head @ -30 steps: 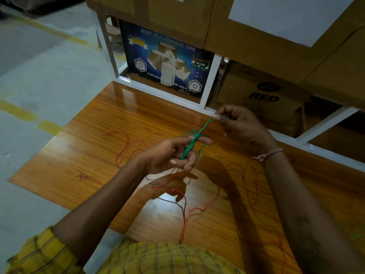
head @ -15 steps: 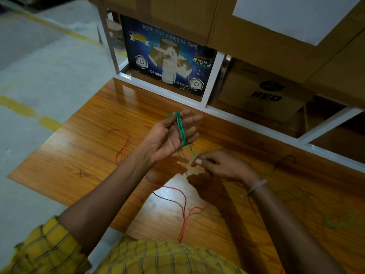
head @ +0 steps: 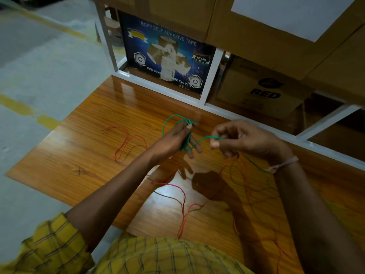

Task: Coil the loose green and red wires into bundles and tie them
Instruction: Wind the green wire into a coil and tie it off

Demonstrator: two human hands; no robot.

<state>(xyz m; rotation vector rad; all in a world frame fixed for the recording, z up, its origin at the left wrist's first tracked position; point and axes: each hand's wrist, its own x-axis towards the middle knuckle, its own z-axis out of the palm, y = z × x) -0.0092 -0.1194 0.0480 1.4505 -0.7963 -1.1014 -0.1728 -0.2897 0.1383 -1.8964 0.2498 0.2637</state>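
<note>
Since half a second ago, your right hand [head: 245, 139] has risen from low near the table [head: 94, 147] to the level of your left hand [head: 174, 140], and now sits at its 3 o'clock.

Head view: your left hand is raised above the table with the green wire [head: 167, 123] looped around its fingers [head: 195, 149]; the thumb presses the strands at the top, so this hand grasps the coil. A loop of green wire stands out at 11 o'clock from the hand. A free run of the same wire crosses from the coil to your right hand, where thumb and forefinger pinch it; the remaining fingers of that hand are curled. Beyond the pinch, the green wire trails down past your right wrist toward 5 o'clock.

The red wire [head: 126, 143] lies loose on the table: one section at 9 o'clock from your left hand, another at 6 o'clock below both hands, and more under your right forearm. A printed tape box [head: 167, 54] stands in the shelf at 12 o'clock.
</note>
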